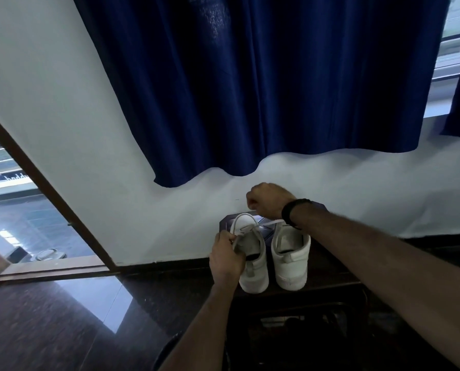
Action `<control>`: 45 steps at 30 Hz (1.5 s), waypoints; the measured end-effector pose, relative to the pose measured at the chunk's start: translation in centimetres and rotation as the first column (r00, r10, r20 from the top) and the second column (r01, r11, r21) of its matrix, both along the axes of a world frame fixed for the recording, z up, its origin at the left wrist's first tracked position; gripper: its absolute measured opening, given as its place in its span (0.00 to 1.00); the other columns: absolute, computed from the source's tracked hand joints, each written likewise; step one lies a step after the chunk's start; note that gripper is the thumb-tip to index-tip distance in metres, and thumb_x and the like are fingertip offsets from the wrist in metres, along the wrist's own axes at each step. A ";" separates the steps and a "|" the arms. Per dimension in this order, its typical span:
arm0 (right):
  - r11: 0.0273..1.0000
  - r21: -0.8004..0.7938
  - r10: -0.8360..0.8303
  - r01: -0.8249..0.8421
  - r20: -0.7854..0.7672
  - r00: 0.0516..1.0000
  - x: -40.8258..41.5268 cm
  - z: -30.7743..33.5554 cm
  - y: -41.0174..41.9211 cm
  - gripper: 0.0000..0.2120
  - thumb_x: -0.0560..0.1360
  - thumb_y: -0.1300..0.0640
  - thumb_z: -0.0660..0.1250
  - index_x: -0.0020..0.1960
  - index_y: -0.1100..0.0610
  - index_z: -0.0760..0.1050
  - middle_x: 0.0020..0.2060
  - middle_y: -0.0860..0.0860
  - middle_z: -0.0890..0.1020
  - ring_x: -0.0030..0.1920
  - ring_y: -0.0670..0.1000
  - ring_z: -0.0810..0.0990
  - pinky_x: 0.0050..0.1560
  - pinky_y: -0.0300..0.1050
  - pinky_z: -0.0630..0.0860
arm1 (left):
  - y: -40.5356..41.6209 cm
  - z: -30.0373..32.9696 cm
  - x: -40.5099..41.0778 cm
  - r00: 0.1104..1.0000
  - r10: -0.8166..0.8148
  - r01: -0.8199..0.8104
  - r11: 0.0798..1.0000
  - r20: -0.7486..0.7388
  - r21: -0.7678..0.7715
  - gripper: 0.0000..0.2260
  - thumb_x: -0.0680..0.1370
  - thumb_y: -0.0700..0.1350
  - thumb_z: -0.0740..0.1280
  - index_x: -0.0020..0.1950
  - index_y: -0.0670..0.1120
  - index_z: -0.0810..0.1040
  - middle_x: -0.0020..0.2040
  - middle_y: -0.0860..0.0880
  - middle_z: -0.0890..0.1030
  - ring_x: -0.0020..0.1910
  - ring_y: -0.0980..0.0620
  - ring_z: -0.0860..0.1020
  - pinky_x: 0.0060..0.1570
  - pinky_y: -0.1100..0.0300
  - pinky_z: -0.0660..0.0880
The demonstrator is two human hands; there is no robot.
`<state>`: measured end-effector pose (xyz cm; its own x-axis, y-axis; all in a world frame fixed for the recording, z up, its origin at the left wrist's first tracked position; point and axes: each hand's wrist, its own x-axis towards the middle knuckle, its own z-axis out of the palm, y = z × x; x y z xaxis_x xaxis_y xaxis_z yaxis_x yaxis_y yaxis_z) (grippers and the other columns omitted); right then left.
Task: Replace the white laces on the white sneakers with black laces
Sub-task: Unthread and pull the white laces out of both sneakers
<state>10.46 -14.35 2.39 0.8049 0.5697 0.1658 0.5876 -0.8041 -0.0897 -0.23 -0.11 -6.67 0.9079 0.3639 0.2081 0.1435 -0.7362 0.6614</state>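
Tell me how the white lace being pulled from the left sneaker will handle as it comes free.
Probably floppy: the white lace bows in a loop above the left sneaker and only runs straight where the right hand draws it taut. It looks light and flat, so likely easy to pinch, as the left hand does.

Two white sneakers, one with its white lace drawn loose

The left sneaker (253, 259) and right sneaker (290, 257) stand side by side, just apart, heels toward the viewer, on a dark stool (327, 266) by the wall. A white lace (261, 226) runs slack from the left sneaker's top across toward the right one, looping over its toe.
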 end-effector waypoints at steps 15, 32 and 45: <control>0.837 0.470 -0.257 0.282 -0.118 0.959 -2.0 -1.7 1.9 0.08 0.74 0.57 0.66 0.47 0.56 0.83 0.47 0.55 0.84 0.48 0.57 0.82 0.49 0.45 0.77 | -0.5 -0.2 -0.5 0.999 0.038 -0.038 0.999 0.015 -0.004 0.07 0.73 0.39 0.63 0.50 0.47 0.70 0.52 0.48 0.74 0.48 0.42 0.77 0.40 0.54 0.68; 0.881 0.277 -0.356 0.383 -0.145 0.923 -6.4 -7.8 -0.3 0.11 0.73 0.46 0.62 0.42 0.52 0.78 0.43 0.53 0.83 0.49 0.57 0.79 0.51 0.48 0.67 | 0.4 -0.9 2.8 0.957 -0.282 0.266 0.775 -0.062 0.573 0.18 0.74 0.43 0.62 0.63 0.50 0.77 0.60 0.52 0.78 0.61 0.45 0.73 0.55 0.54 0.69; 0.684 0.555 -0.316 0.474 -0.361 0.877 -5.5 -9.6 -0.4 0.05 0.68 0.51 0.62 0.37 0.52 0.70 0.38 0.55 0.78 0.45 0.57 0.76 0.38 0.44 0.70 | 0.5 -0.7 5.5 0.871 -0.481 0.369 0.777 0.103 0.510 0.04 0.74 0.45 0.65 0.41 0.47 0.76 0.43 0.50 0.78 0.46 0.46 0.74 0.45 0.58 0.66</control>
<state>4.99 -14.76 -7.19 0.9884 0.0259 0.1499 0.1277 -0.6767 -0.7251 5.25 0.43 -7.40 0.8572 -0.2383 0.4565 -0.3615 -0.9098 0.2039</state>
